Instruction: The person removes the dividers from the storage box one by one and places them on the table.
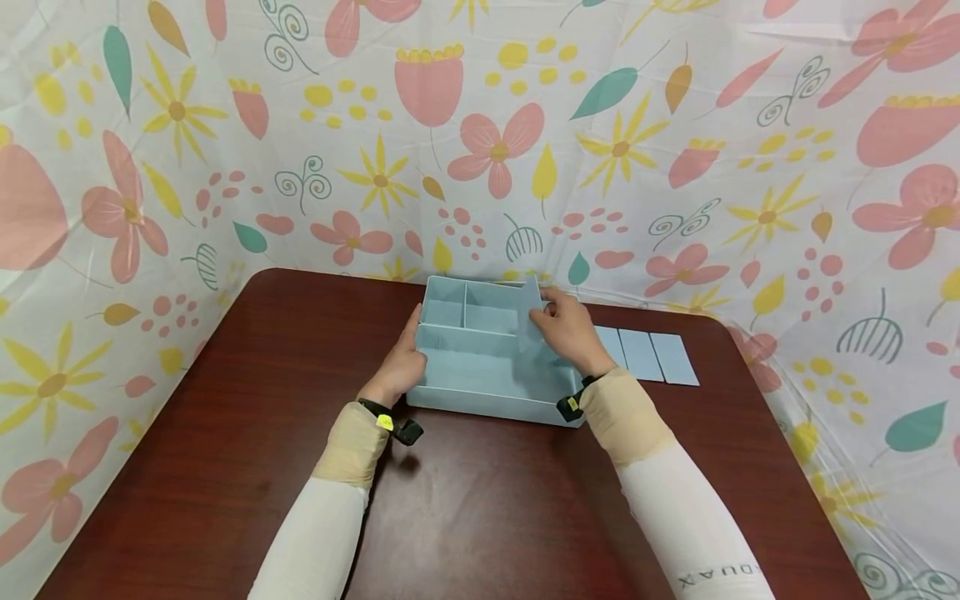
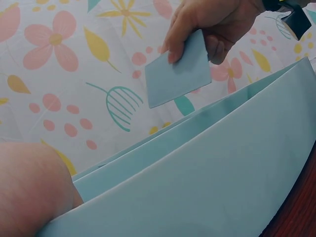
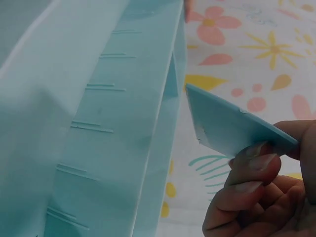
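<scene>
The right hand (image 1: pixel 572 329) pinches a small flat pale-blue plastic divider panel (image 1: pixel 529 315) between thumb and curled fingers (image 3: pixel 247 173), holding it upright over the right part of a shallow pale-blue rectangular plastic organiser tray (image 1: pixel 480 400). The wrist views show the panel clear of the tray walls, not yet seated. The left hand (image 1: pixel 405 360) rests against the tray's left wall with its fingers laid fairly straight along the side, steadying it rather than gripping anything.

The work in hand looks like fitting a divider into the tray. The inner face of one wall carries rows of short raised ribs (image 3: pixel 98 89), which I take to be guide slots. The next move probably calls for lining the panel's edges up with a matching pair of slots, keeping it vertical, and pressing it down evenly while the left hand keeps the tray from sliding.

The tray sits on the dark reddish-brown wooden tabletop (image 1: pixel 480 517), towards the far edge. Dividers already stand in its far-left part, making two small compartments behind a cross wall; the large near section is undivided. No loose contents show in any compartment. Just right of the tray, three more pale-blue flat panels (image 1: pixel 651 357) lie side by side. A flower-patterned white cloth backdrop (image 1: pixel 675 167) surrounds the tabletop.
</scene>
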{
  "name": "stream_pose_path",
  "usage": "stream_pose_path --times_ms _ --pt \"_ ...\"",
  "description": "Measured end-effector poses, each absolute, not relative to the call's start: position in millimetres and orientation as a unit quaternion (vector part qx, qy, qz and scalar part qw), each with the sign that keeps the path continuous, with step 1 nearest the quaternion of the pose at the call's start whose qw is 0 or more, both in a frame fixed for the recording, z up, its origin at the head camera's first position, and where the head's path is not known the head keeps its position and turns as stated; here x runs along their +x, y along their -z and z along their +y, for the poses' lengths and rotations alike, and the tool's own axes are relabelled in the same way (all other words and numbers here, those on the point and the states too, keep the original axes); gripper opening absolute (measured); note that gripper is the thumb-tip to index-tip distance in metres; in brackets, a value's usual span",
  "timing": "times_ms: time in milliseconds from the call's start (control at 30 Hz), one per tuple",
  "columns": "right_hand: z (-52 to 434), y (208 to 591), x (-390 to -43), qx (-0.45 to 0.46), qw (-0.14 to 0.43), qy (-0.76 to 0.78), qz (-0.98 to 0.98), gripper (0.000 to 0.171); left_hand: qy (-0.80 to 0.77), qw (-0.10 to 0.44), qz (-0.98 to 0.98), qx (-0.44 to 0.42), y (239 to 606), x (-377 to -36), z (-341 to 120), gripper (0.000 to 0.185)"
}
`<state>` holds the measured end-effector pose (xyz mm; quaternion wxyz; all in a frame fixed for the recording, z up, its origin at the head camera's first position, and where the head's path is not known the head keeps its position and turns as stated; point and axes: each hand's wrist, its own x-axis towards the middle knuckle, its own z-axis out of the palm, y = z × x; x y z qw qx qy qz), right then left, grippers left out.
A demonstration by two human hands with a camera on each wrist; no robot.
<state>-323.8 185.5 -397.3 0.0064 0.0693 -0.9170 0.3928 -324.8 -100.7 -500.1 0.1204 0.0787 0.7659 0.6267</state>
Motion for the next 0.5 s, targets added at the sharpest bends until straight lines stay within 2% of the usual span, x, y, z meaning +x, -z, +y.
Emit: stream_pose_path --times_ms 500 --pt "217.8 397.1 -302.9 0.029 0.009 -0.414 -0.910 0.049 -0.622 0.115 0.771 0.073 498.5 -322.6 -99.9 0.097"
